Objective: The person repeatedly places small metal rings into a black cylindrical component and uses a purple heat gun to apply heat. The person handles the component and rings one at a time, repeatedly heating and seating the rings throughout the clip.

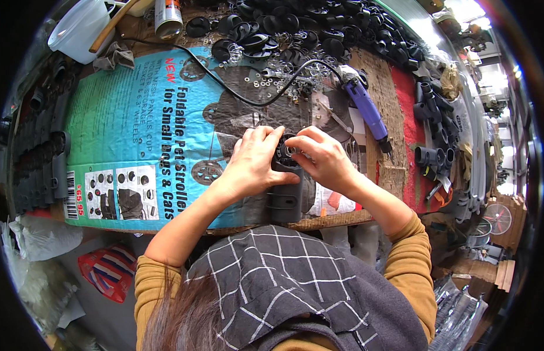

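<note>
A black plastic part [285,200] with a round socket at its far end stands near the front edge of the table, in front of my body. My left hand [252,161] is closed around its upper end, with the thumb on the near side of the socket. From the right, my right hand [325,157] pinches a small shiny metal piece [292,150], possibly a spring, at the socket. The fingers partly cover that piece, so I cannot tell how deep it sits. Just beyond my hands lie several small metal nuts and springs [277,76].
A purple electric screwdriver [366,110] with a black cable lies at the right. Black round caps [266,44] are heaped at the far side. More black parts stand at the left [44,164] and right [432,111]. A printed cardboard sheet [120,140] covers the table.
</note>
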`<control>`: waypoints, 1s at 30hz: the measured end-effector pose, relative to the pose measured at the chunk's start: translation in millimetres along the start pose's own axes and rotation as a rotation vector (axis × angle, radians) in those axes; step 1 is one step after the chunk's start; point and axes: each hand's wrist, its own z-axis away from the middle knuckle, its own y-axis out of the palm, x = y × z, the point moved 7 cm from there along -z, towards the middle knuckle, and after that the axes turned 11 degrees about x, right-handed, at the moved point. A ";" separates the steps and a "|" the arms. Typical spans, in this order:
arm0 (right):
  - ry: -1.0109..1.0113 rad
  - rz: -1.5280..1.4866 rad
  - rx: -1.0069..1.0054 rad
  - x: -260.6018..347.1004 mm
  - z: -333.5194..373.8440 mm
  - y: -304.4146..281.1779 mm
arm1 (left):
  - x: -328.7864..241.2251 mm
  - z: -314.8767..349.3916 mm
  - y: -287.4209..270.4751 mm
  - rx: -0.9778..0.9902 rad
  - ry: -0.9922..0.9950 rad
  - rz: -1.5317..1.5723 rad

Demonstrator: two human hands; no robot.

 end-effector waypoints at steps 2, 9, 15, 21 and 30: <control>0.013 -0.002 0.027 2.2 -0.4 1.5 | 0.5 -0.9 2.1 -0.013 -0.001 -0.008; 0.067 -0.047 -0.189 -34.0 -12.0 -62.3 | 0.6 2.4 -1.7 -0.049 0.011 -0.026; 0.685 0.322 -0.299 -210.5 -85.8 -132.1 | -0.1 5.5 -3.4 -0.032 -0.029 -0.026; 0.884 0.165 -0.274 -273.7 -106.1 -125.2 | 1.5 7.3 -4.0 -0.021 -0.048 0.019; 0.397 0.497 -0.312 -258.0 -133.8 -129.3 | 2.0 4.0 -1.4 0.018 -0.058 0.003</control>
